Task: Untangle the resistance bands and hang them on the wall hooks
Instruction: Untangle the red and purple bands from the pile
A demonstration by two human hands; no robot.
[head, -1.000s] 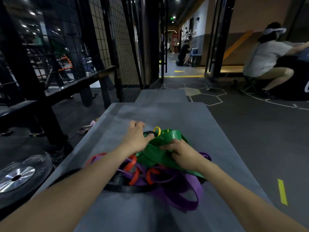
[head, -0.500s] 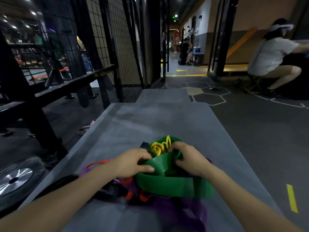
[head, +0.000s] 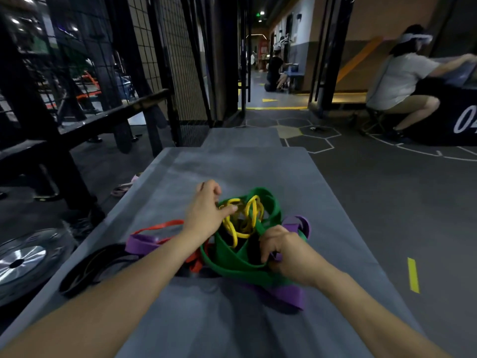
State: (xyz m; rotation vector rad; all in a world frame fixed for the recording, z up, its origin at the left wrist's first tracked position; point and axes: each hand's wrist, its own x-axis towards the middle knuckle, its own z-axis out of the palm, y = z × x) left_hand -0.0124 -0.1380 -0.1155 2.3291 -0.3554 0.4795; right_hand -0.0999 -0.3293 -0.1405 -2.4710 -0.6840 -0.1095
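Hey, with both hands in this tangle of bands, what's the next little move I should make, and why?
Probably lift the yellow band up and out of the green band. Your left hand already pinches the thin yellow loops, which sit on top inside the wide green loop, while your right hand grips the green one and can hold it down. The purple band lies underneath, so leave it for later.

Dim gym: grey padded bench (head: 258,171), black wire-mesh partition (head: 165,47) left, dark hexagon-marked floor (head: 309,140), lit corridor (head: 260,81) beyond.
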